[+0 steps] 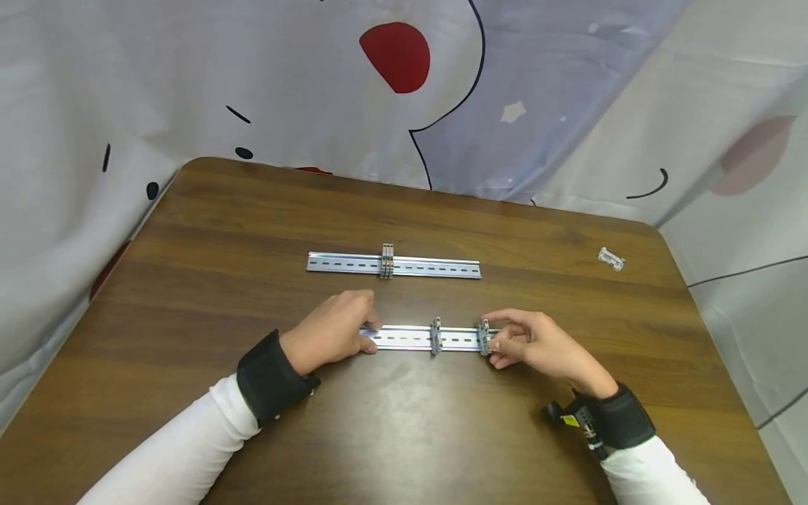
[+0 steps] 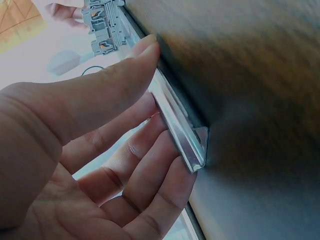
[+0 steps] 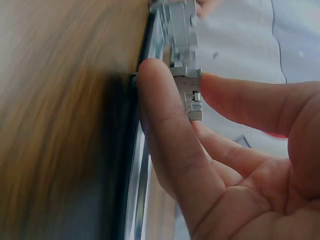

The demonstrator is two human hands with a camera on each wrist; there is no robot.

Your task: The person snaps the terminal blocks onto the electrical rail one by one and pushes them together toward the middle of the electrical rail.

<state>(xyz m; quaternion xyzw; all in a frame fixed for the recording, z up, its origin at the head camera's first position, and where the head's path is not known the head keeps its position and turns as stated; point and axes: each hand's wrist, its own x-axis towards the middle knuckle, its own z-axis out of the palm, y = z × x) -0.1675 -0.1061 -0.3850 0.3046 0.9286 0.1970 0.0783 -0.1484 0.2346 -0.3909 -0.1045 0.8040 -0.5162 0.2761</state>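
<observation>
A slotted metal DIN rail (image 1: 404, 339) lies on the table in front of me. Its left end is between the thumb and fingers of my left hand (image 1: 337, 330), and the left wrist view shows the fingers along the rail's edge (image 2: 181, 135). Right of the rail's middle stands a grey terminal block (image 1: 436, 335). Near the right end is a second grey block (image 1: 483, 337), which my right hand (image 1: 533, 344) pinches. In the right wrist view, thumb and finger lie on either side of this block (image 3: 193, 102), partly hiding it; its seating on the rail cannot be made out.
Farther back lies another DIN rail (image 1: 347, 264) with several terminal blocks (image 1: 387, 261) side by side near its middle. A small pale grey piece (image 1: 611, 259) lies by itself at the table's back right. Behind the wooden table (image 1: 404, 435) hangs a printed curtain (image 1: 284, 70).
</observation>
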